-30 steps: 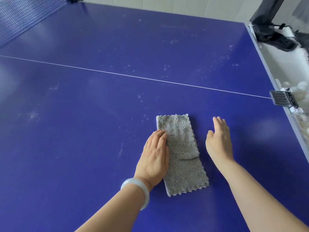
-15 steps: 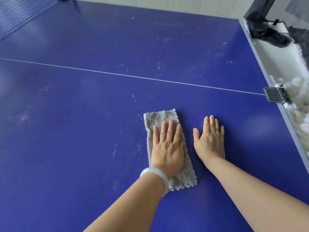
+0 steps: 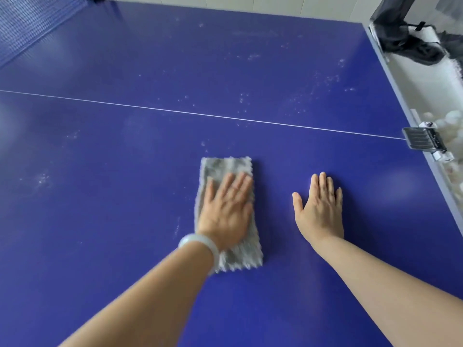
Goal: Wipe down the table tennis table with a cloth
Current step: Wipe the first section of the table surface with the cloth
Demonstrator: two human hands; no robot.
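A folded grey cloth (image 3: 225,166) lies flat on the blue table tennis table (image 3: 125,234), just below its white centre line. My left hand (image 3: 226,211), with a pale bangle on the wrist, presses flat on the cloth with straight fingers and covers its middle. My right hand (image 3: 319,209) rests flat on the bare table to the right of the cloth, fingers straight, apart from the cloth. White dust specks (image 3: 300,101) dot the surface above the line and at the left.
The net (image 3: 27,26) runs across the far left corner. The table's right edge (image 3: 426,151) carries a dark clip (image 3: 423,141). Beyond it lie white balls (image 3: 451,121) and a dark bag (image 3: 406,38) on the floor.
My left hand slid from the cloth's left edge onto its middle and pushed it leftward. My right hand turned flat onto the table, and the gap between it and the cloth has widened.
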